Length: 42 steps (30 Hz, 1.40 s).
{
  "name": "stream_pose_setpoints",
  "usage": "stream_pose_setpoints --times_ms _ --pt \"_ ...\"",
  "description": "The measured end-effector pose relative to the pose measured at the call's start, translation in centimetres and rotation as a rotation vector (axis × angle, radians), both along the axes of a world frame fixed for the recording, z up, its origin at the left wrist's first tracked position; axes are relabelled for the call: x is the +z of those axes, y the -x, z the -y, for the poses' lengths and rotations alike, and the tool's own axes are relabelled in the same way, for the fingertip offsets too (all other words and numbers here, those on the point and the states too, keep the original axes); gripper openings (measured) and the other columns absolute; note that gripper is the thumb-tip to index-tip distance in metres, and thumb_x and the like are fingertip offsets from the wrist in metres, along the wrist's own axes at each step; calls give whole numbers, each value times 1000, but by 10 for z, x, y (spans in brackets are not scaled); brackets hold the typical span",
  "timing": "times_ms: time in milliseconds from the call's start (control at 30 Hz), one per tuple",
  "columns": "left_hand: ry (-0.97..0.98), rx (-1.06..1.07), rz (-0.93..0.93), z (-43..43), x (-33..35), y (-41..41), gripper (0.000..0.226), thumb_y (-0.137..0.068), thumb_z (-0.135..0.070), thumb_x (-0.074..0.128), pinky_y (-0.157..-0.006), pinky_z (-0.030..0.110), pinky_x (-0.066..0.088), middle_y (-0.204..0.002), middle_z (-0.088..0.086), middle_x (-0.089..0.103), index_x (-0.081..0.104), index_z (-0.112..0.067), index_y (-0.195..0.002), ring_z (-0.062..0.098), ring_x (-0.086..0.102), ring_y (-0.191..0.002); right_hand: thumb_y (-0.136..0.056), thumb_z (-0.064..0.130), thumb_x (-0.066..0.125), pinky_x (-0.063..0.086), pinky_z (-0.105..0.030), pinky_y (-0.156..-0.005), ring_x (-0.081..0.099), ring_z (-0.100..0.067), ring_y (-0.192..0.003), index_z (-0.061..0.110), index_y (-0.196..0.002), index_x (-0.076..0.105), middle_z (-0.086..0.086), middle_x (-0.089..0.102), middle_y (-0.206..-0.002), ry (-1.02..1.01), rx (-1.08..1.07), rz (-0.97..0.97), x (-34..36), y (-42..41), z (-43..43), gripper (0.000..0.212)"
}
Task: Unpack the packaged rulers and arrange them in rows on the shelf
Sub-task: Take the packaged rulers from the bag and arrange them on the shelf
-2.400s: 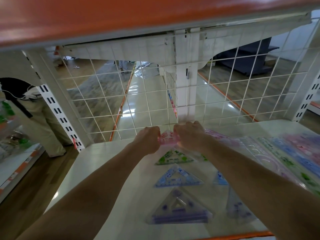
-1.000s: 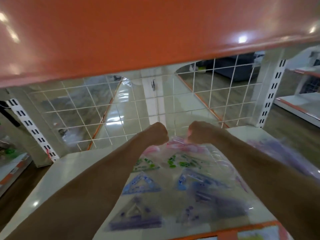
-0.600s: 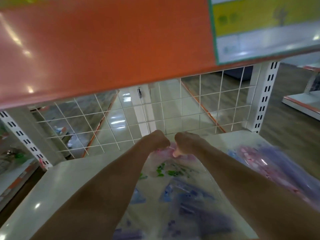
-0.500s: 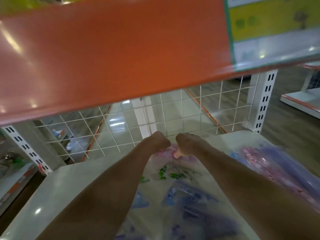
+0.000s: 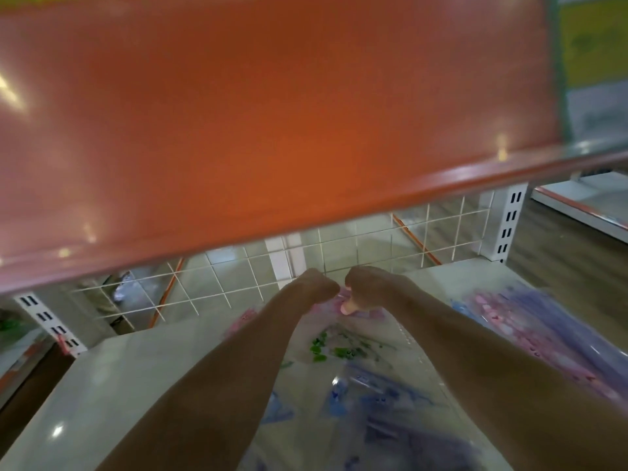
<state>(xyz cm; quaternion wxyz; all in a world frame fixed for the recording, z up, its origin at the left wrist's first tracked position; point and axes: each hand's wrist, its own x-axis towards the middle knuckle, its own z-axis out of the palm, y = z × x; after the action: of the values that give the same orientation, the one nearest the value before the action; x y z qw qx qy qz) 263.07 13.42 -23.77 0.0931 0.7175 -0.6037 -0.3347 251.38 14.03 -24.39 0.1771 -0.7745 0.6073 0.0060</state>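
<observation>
**Ana:** Compared with half a second back, the orange shelf front [image 5: 272, 113] fills far more of the upper frame. The two fists sit lower in the centre, and they are as close together as they were.

**Ben:** What are they holding?

**Ana:** The left hand [image 5: 317, 285] and right hand [image 5: 370, 287] both curl on the pink top edge of the clear bag [image 5: 360, 365], almost knuckle to knuckle. The right thumb presses down on the film. The fingers themselves hide behind the knuckles.

**Ben:** And the bag?

**Ana:** It lies flat on the white shelf [image 5: 112, 385], running from the centre to the lower right of the frame. The rulers [image 5: 339, 351] inside show as blurred green, blue and purple shapes. Its top edge lies just in front of the wire grid [image 5: 210, 283].

**Ben:** So they are tearing it open?

**Ana:** That is my reading. To do it well, I'd keep the pinches that close and pull the hands sideways apart, low over the shelf, so the film splits at the seam. A lift would likely spill the rulers onto the pink and purple packs [image 5: 530, 321] at centre right.
</observation>
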Motion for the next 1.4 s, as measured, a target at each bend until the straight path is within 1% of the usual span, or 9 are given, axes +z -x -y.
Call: stream_pose_setpoints --times_ms 167,300,400,600,733,900,1067,1267,1400 --pt "60 -27 -70 0 -8 -9 16 -87 -3 51 -51 22 36 -90 11 54 64 -2 -96 16 47 -69 -81 35 70 36 -26 -68 58 -25 -93 6 -113 61 -10 63 -110 9 11 50 -3 5 -2 44" --pt "100 -11 -207 -6 -9 -13 39 -89 -1 50 -78 26 41 -116 11 55 56 -5 -127 20 51 -96 -79 34 71 38 -26 -67 52 -21 -84 9 -109 61 -9 63 -107 12 32 50 -6 5 0 40" --pt "107 -10 -295 -6 -4 -16 48 -89 0 51 -73 24 44 -126 10 51 47 -9 -136 17 51 -93 -77 31 74 45 -30 -75 56 -21 -92 11 -115 58 -6 62 -110 -3 28 67 -6 4 1 46" --pt "108 56 -338 -2 2 -17 13 -89 -1 51 -61 27 38 -85 6 50 55 -14 -88 14 43 -68 -78 22 74 43 -26 -66 52 -15 -71 10 -98 54 1 53 -78 -72 4 73 -4 -3 2 31" --pt "80 47 -317 -3 -2 -22 24 -86 5 49 -54 24 33 -72 7 47 52 -13 -71 14 39 -59 -76 28 76 46 -32 -75 56 -21 -77 13 -93 49 2 51 -74 -107 -26 52 -3 -3 6 34" --pt "60 18 -296 -4 3 -20 15 -87 3 51 -55 22 35 -82 5 51 57 -10 -92 13 44 -67 -74 28 76 48 -33 -78 55 -20 -75 14 -89 52 1 53 -75 -114 -2 62 -8 -5 10 32" --pt "113 -3 -352 -4 6 -15 41 -86 1 56 -53 22 36 -105 11 56 51 -12 -125 13 47 -73 -77 22 74 46 -28 -72 55 -17 -81 12 -109 55 -2 58 -93 -126 -10 118 -8 -1 8 39" --pt "208 -113 -308 -10 5 -13 48 -86 -1 62 -57 16 40 -99 4 58 46 -10 -131 11 56 -78 -79 21 72 52 -31 -78 61 -21 -88 8 -114 58 -7 62 -99 -56 -45 143 -13 -3 6 40" --pt "383 -180 -43 -8 0 -25 25 -86 -2 58 -68 28 48 -97 7 63 66 -9 -109 19 57 -84 -79 17 69 42 -24 -56 52 -18 -68 13 -84 56 -1 53 -75 3 -49 159 -15 -2 3 15"
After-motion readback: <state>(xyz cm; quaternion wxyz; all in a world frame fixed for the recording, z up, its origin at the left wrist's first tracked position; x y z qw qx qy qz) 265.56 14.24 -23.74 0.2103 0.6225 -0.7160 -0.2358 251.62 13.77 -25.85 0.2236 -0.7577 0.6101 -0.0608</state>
